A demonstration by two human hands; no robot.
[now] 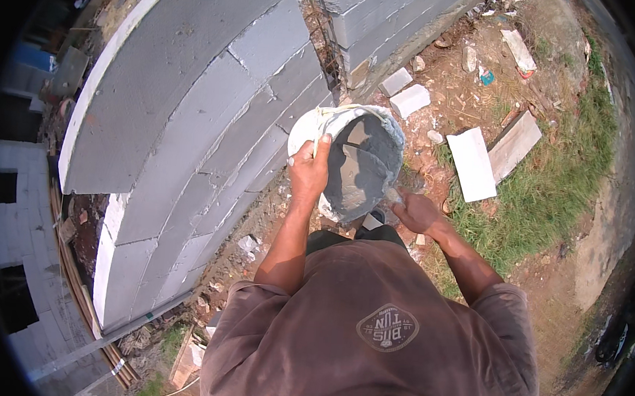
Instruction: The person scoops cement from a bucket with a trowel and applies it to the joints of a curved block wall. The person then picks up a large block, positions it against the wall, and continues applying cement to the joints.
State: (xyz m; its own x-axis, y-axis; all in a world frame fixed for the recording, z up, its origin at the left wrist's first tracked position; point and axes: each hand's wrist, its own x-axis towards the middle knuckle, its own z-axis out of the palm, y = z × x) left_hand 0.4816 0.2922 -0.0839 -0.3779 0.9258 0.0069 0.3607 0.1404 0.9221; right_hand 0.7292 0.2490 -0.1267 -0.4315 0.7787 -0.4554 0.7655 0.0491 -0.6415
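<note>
A white bucket, tilted with its mouth toward me, is held up in front of my body beside the block wall. Wet grey mortar coats its inside. My left hand is closed on the bucket's left side, its thumb over the pale cord-like handle. On the lower right of the rim, my right hand is closed around the grip of what looks like a mortar-smeared trowel. The trowel's far part reaches into the bucket and blends with the mortar.
A grey block wall rises close on my left, with a rough vertical gap at its far part. White block pieces and a board lie on dirt and grass at right. Long poles run along the lower left.
</note>
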